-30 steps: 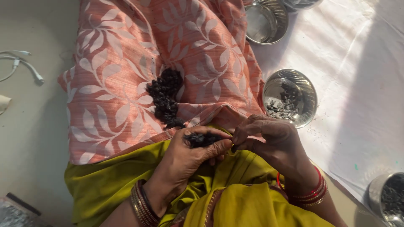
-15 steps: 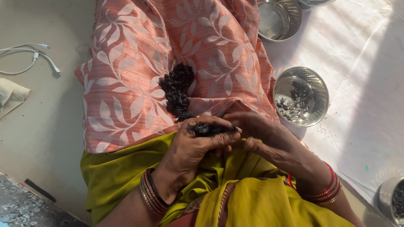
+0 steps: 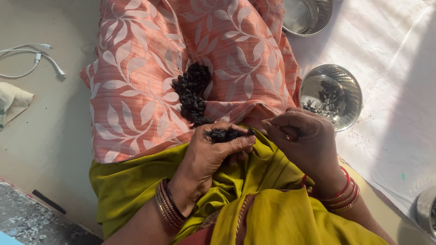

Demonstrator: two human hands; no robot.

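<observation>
A pile of small dark dried pods (image 3: 193, 93) lies on an orange leaf-patterned cloth (image 3: 136, 90) spread over my lap. My left hand (image 3: 211, 152) rests at the cloth's near edge, cupped around a clump of the same dark pods (image 3: 225, 134). My right hand (image 3: 304, 140) is just to its right, fingers pinched together toward the left hand; whether it holds a pod I cannot tell. A steel bowl (image 3: 352, 90) with some dark bits inside sits right of the lap.
An empty steel bowl (image 3: 309, 16) stands at the top, a third bowl (image 3: 427, 211) at the right edge, both on a white sheet (image 3: 390, 50). A white cable (image 3: 34, 61) and a folded cloth (image 3: 13, 100) lie on the floor at left. Yellow-green fabric (image 3: 131, 186) covers my legs.
The view has shifted, so the lap and bowls sit further right and lower. My hands stay together at the cloth's edge; the right hand has drawn slightly away from the left.
</observation>
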